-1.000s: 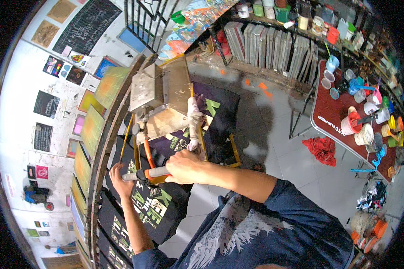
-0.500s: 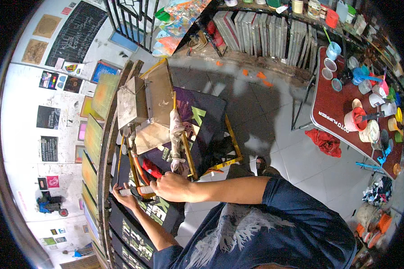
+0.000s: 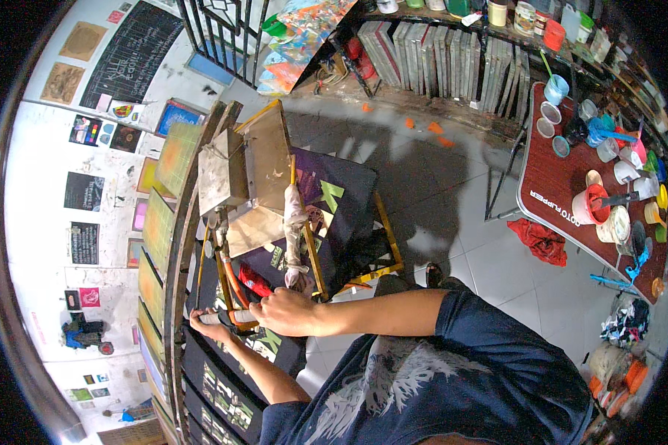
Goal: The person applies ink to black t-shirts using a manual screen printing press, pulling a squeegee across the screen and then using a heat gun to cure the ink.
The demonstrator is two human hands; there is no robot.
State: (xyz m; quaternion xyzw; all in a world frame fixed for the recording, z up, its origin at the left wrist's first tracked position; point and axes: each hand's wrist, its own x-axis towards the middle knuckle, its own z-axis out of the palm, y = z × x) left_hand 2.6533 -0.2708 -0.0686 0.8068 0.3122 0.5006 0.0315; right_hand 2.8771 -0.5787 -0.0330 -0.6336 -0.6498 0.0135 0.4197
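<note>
A pale tube-shaped handle [image 3: 239, 317] lies crosswise at the near end of a yellow metal frame [image 3: 386, 222]. My left hand [image 3: 212, 326] is closed around its left end, beside the long wooden rail. Over its right end my right hand [image 3: 286, 311] is wrapped in a fist, knuckles up. An orange hose [image 3: 232, 282] runs up from the handle toward a grey metal box [image 3: 220, 169] with flat panels beyond it. Right of the hose stands a bar wrapped in pale cloth [image 3: 294, 215]. Dark printed fabric [image 3: 349, 182] is spread underneath.
The wooden rail [image 3: 179, 222] carries a row of slanted panels along my left. Dark printed shirts [image 3: 223, 397] lie below my left forearm. At the right stands a red-brown table [image 3: 545, 167] with paint tubs; a red cloth [image 3: 538, 241] lies on the floor beside it.
The whole view has shifted slightly. Both hands keep their hold on the handle, and the frame and box stand as before.
</note>
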